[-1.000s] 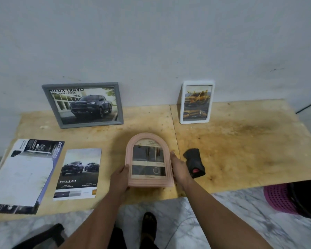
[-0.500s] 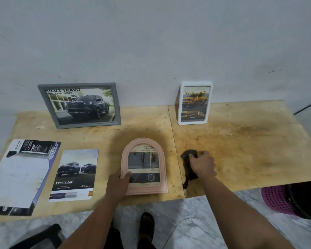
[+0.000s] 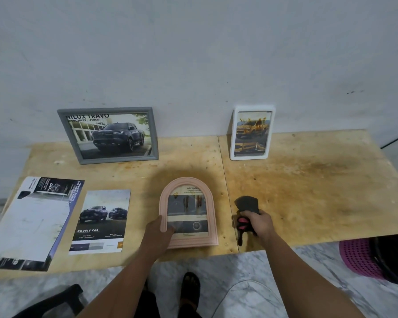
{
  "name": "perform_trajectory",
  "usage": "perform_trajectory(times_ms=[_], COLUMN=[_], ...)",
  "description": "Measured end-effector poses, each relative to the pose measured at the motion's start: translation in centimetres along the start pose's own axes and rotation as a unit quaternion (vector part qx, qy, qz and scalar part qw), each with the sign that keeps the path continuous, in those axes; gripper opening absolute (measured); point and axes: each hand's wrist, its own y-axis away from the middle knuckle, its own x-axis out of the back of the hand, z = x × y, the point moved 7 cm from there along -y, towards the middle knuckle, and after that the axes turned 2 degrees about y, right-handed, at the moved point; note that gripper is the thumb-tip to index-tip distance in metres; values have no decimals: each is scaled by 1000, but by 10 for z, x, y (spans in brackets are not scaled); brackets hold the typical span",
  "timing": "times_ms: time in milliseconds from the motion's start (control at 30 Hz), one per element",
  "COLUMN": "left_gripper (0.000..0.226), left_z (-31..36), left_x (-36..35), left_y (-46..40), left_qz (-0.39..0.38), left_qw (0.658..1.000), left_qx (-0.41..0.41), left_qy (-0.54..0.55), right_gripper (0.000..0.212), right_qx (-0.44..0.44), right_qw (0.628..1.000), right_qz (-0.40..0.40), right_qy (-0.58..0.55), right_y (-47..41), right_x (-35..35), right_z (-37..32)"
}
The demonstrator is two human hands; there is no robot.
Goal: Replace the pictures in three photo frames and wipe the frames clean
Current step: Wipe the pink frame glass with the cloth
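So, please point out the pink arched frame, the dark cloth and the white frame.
pink arched frame (image 3: 210,204): head view, right rail.
dark cloth (image 3: 247,203): head view, upper part.
white frame (image 3: 248,157): head view, bottom rail.

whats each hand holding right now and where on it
The right hand grips the dark cloth at its near, bunched end. The left hand rests on the pink arched frame's lower left corner.

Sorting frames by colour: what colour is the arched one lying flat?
Pale pink arched frame, clearest in the head view.

Pink arched frame (image 3: 188,212) flat; dark cloth (image 3: 247,204) beside it.
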Motion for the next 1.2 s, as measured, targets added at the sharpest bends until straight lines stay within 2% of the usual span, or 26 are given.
perform_trajectory(times_ms=[133,233,267,367,433,500,533,600,667,733,767,900,1033,1133,1200], left_gripper=[76,78,71,32,24,45,58,67,71,72,71,68,63,67,76], left_z=[-5,-11,-13,-12,-11,-16,-17,-23,-29,-35,-36,-42,-50,-58,-64], left_x=[-2,0,2,7,11,14,15,17,17,16,15,16,15,10,4], left_y=[1,3,5,13,21,26,30,34,38,39,39,36,28,19,12], left_qz=[-20,-25,-21,-15,-11,-6,-1,0,1,0,1,5,29,56,70], left_qw=[1000,1000,1000,998,998,999,999,1000,1000,999,999,994,981,954,929], left_qx=[-4,3,-5,-33,-47,-37,-30,-26,-25,-29,-37,-69,-114,-165,-212], left_qy=[2,17,21,48,49,34,22,12,-3,-26,-36,-87,-154,-245,-294], right_gripper=[27,22,19,10,22,39,39,29,31,49,51,40,33,20,21], right_qx=[-82,-129,-127,-119,-115,-110,-112,-125,-125,-119,-117,-90,-56,-44,-66], right_qw=[983,962,961,956,962,967,966,961,960,965,968,984,988,987,987], right_qz=[-107,-166,-173,-165,-160,-183,-201,-224,-229,-216,-200,-125,-140,-151,-135], right_qy=[-127,-176,-177,-210,-186,-136,-115,-99,-99,-94,-102,-92,-32,-30,-60], right_y=[10,20,22,29,36,42,48,59,67,71,73,87,104,115,118], right_x=[-3,-12,-16,-27,-35,-47,-53,-63,-70,-78,-82,-87,-91,-92,-93], right_z=[17,28,29,28,27,29,31,37,45,53,56,63,70,88,109])
